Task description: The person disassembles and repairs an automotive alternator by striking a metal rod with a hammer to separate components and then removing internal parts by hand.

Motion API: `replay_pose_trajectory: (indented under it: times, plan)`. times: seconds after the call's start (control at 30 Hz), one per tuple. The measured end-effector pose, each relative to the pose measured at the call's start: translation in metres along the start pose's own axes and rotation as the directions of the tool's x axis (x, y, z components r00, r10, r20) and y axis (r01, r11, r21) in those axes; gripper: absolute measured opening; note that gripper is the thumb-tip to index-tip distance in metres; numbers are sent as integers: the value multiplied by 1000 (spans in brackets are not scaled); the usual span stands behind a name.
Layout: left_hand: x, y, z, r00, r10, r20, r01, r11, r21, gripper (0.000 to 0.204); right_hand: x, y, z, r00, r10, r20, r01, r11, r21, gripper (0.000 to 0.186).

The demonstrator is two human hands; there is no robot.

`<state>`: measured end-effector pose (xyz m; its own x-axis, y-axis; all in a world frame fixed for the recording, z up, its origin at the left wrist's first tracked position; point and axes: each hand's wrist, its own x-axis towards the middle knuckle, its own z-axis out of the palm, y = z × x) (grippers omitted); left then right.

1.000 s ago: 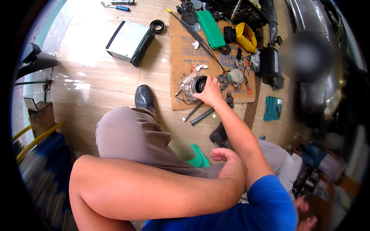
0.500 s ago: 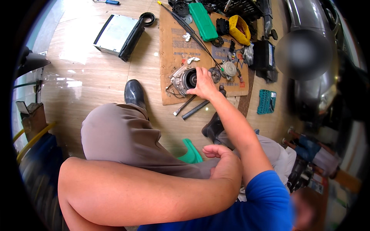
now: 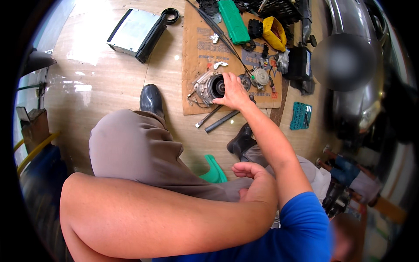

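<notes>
Only my view has slid slightly since a moment ago; my right hand (image 3: 236, 92) stays at the metal housing (image 3: 202, 88), which sits on the cardboard (image 3: 198, 48) toward its near left corner. The housing lies just left of my palm, its open end turned toward it, the axis running roughly left to right. My fingers and thumb arch across the black ring (image 3: 211, 87), gripping far and near edges. My left hand (image 3: 257, 181) is farther off, fingers curled; I cannot tell whether it holds anything. A flat-ended bar (image 3: 208, 116) and dark tube (image 3: 221, 122) lie nearer me; a round silver part (image 3: 261, 77) crowds the right.
</notes>
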<state>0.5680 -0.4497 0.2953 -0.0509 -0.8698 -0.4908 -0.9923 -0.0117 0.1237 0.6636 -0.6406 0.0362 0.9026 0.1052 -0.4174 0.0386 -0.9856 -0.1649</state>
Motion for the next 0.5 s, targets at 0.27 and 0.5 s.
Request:
replay_pose_trajectory:
  times: [0.27, 0.5]
  plan:
    - [-4, -2, -3, 999, 43, 10, -43, 999, 2, 20, -3, -9, 1, 996, 89, -2, -89, 996, -29, 108]
    - [-10, -4, -1, 998, 71, 0, -70, 997, -34, 18, -4, -24, 10, 952, 295, -84, -289, 954, 83, 106]
